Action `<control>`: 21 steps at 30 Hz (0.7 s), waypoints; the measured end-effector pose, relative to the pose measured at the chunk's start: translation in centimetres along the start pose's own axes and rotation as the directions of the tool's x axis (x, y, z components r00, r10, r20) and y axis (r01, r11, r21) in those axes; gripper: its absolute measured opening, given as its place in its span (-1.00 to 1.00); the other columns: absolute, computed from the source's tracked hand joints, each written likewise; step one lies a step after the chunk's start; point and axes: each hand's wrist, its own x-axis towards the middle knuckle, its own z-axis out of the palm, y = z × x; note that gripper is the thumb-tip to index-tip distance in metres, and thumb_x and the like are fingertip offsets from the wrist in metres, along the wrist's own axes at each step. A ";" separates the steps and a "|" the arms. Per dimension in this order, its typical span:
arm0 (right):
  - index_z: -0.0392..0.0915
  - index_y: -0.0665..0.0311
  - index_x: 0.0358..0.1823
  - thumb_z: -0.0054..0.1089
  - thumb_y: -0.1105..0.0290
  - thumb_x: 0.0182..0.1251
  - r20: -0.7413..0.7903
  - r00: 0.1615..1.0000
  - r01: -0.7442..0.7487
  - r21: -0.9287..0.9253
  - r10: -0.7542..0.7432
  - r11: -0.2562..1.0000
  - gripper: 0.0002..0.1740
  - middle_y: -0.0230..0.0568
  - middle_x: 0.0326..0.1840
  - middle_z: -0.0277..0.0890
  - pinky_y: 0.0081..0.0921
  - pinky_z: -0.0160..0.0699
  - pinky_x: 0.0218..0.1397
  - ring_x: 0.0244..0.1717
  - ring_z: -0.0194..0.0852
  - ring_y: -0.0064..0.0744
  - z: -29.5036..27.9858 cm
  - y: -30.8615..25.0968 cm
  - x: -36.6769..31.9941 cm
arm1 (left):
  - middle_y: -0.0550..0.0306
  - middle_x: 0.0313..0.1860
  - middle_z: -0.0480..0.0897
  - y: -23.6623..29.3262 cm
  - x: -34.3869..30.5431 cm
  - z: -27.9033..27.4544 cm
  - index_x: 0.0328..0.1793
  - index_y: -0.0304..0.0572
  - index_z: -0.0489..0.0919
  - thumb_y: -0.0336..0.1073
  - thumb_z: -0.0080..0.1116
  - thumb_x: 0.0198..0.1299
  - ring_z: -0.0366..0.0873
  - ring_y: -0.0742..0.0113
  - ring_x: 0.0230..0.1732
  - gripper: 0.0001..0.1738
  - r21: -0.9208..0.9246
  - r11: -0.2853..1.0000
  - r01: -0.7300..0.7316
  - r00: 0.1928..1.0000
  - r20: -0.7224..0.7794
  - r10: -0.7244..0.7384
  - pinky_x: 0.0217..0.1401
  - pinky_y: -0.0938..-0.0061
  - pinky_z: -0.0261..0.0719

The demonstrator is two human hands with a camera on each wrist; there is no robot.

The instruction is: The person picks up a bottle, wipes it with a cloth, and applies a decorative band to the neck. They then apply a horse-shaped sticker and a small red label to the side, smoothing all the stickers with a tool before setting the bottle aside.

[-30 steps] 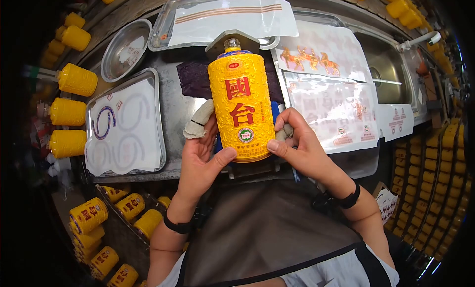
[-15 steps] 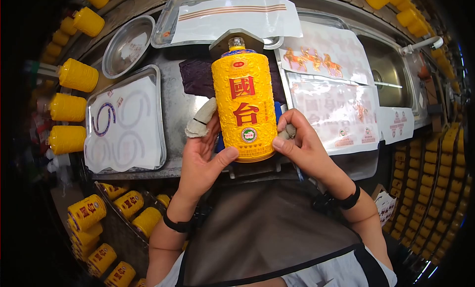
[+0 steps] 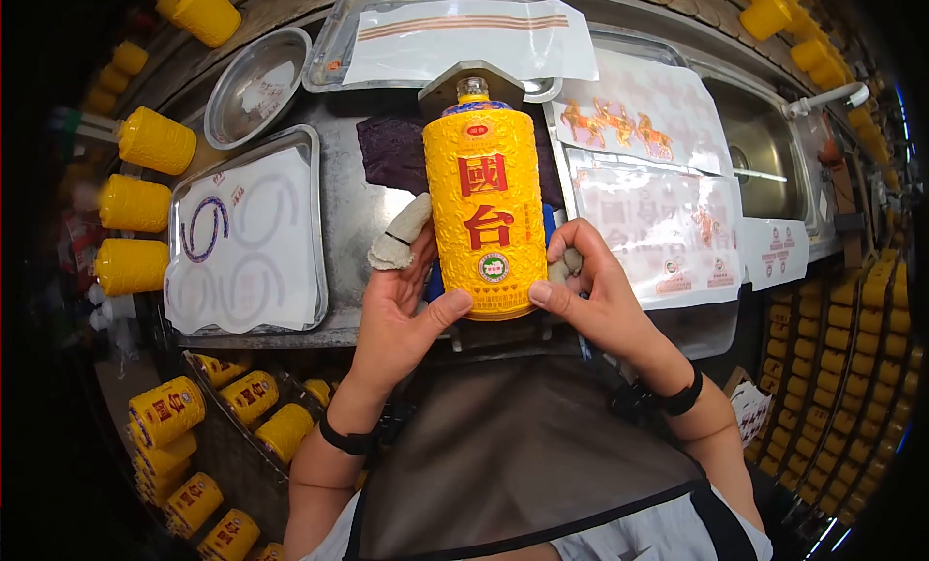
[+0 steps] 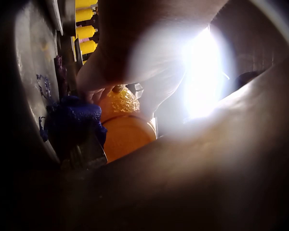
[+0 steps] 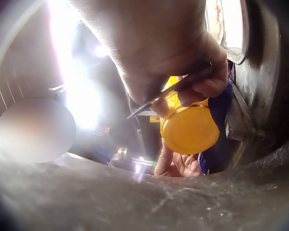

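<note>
Between both hands lies a yellow embossed bottle (image 3: 484, 212) with red characters, its glass neck pointing away from the body against a notched metal rest (image 3: 440, 96). The left hand (image 3: 399, 295) grips its lower left side, thumb on the front edge; a pale cloth cover (image 3: 402, 234) sits on a finger. At the lower right side, the right hand (image 3: 605, 290) holds the bottle with thumb and curled fingers. A thin dark tool (image 5: 171, 92) crosses this hand in the right wrist view. The bottle's round base (image 5: 190, 130) shows beside blue cloth (image 5: 221, 108).
Decal sheets lie on a left tray (image 3: 314, 271), a back tray (image 3: 329, 72) and at right (image 3: 658, 222). A metal bowl (image 3: 221, 111) stands back left, a sink (image 3: 764, 145) back right. Dark purple cloth (image 3: 387, 154) lies behind the bottle. Yellow bottles (image 3: 166, 411) surround the bench.
Bottle, hands and bench items appear slightly farther right in the head view, and some yellow bottles at the left edge have shifted. Both hands keep nearly the same hold on the bottle.
</note>
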 end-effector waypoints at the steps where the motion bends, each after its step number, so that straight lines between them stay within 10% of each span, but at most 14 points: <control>1: 0.31 0.17 -0.14 0.45 0.22 0.22 -0.006 1.000 0.012 -0.004 -0.012 1.000 -0.56 -0.54 -0.34 0.27 -0.74 0.18 -0.33 -0.34 0.12 -0.78 0.0 0.1 0.0 | -0.13 0.57 0.19 0.0 0.0 0.0 0.60 -0.37 0.02 -0.47 0.35 0.17 0.11 0.12 0.60 -0.05 0.002 1.000 -0.005 1.000 0.003 0.005 0.63 0.26 -0.03; 21: 0.24 0.24 -0.21 0.52 0.03 0.11 -0.121 0.990 0.027 -0.356 -0.075 0.934 -0.38 -0.27 -0.54 0.32 -0.44 0.33 -0.48 -0.53 0.28 -0.48 1.1 -2.9 1.3 | -0.16 0.51 0.28 1.2 0.8 1.9 0.59 -0.41 0.03 -0.40 0.35 0.21 0.24 0.17 0.52 -0.07 0.149 0.989 -0.003 0.996 -0.084 0.016 0.57 0.31 0.13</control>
